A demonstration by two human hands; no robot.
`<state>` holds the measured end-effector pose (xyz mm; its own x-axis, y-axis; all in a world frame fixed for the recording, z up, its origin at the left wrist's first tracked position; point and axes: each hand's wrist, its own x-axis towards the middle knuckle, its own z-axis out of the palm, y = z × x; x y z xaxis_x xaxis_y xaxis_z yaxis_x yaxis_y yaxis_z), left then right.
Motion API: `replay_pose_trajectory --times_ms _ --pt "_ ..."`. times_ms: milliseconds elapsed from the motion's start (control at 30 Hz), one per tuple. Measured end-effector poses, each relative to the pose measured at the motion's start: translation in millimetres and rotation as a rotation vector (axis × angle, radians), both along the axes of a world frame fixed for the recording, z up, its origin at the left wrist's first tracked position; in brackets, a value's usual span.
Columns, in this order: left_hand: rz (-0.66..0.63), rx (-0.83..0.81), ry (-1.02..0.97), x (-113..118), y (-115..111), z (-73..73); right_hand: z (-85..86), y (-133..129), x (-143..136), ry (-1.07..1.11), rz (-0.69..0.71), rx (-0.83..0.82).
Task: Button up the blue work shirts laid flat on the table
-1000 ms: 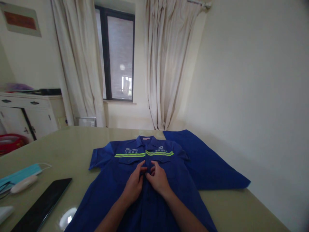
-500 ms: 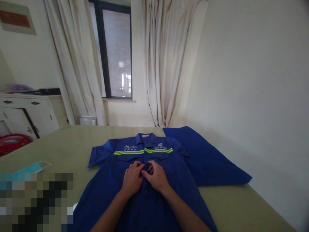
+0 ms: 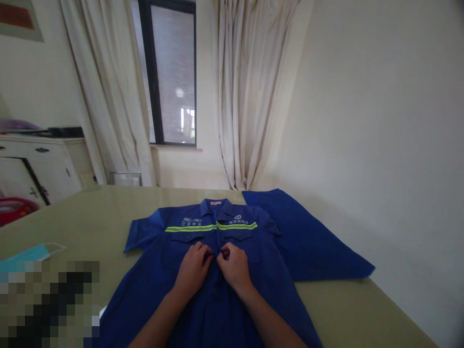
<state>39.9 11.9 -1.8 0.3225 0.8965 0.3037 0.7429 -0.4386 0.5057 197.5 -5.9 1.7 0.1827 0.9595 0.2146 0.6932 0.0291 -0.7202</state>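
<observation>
A blue short-sleeved shirt [image 3: 155, 275] with a yellow-green reflective stripe lies front up on the table, its collar at the far end. My left hand [image 3: 195, 267] pinches the front edge of the shirt just below the chest pockets. Close beside it, my right hand [image 3: 234, 265] has thumb and fingers pressed together on the other side of the front opening. The fabric between the fingertips is dark, and no button can be made out there.
Folded blue cloth [image 3: 311, 237] lies to the right, partly under the shirt. A light blue face mask [image 3: 31, 253] is on the table [image 3: 94, 212] at left, near a blurred-out patch. Behind stand a white cabinet [image 3: 54, 166], curtains [image 3: 246, 87] and a window.
Both hands have closed more tightly on the shirt front, the right thumb and fingers now together. The view has shifted slightly, moving the scene left.
</observation>
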Motion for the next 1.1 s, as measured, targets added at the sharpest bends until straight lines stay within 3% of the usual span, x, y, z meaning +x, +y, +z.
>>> replay_pose_trajectory --times_ms 333,533,767,1100 --pt "-0.113 0.108 0.035 2 -3 1.7 -5.6 3 5 0.074 0.12 0.07" --pt "-0.085 0.125 0.11 3 -2 -0.4 -4.6 2 4 0.114 0.145 0.11" --pt "-0.039 0.079 0.315 3 -7 11.2 -9.3 7 6 0.213 0.231 0.093" --pt "-0.03 0.055 0.479 11 -11 13.7 -5.6 12 0 0.276 0.146 -0.074"
